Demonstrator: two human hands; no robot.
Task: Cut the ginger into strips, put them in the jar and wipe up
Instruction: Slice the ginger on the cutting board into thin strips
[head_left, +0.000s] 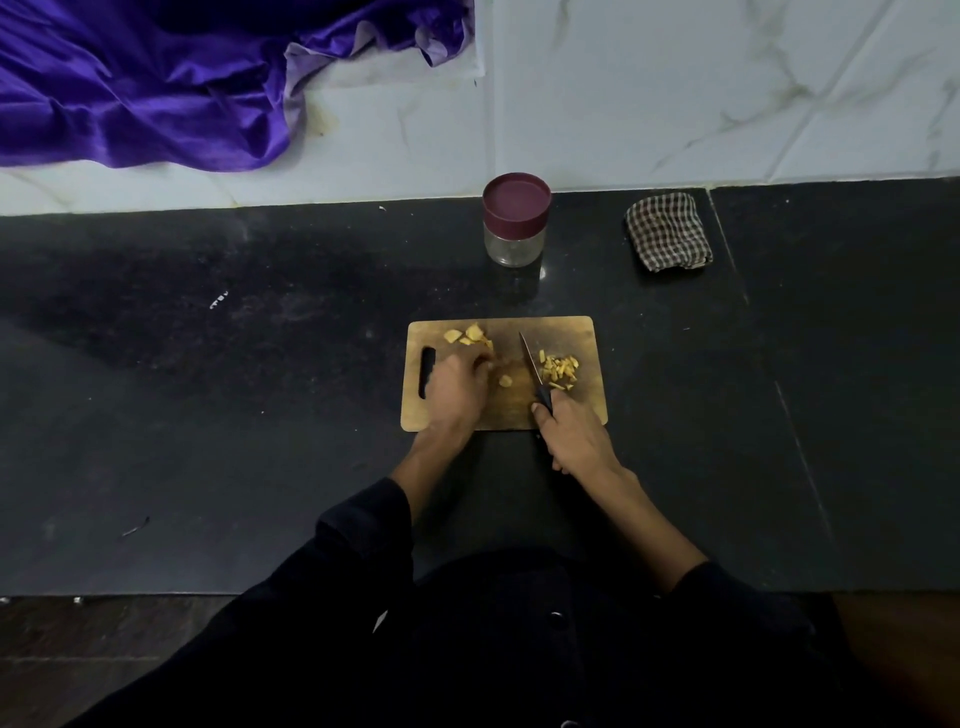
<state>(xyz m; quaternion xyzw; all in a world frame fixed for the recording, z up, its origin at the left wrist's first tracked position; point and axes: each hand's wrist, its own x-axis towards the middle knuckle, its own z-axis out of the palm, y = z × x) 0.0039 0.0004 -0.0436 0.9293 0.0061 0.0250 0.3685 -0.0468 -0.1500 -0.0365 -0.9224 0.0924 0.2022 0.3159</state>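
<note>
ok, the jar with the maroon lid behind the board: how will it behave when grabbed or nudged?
The jar looks clear-walled and empty, so probably light and easy to shove across the smooth dark counter. It stands upright and squat, so tipping seems unlikely; on its side it would likely roll. The smooth walls may be slippery, and if glass, fragile.

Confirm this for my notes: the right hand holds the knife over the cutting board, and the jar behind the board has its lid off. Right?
Not quite. In the head view the jar has its maroon lid on. The rest holds: the right hand holds the knife over the cutting board.
</note>
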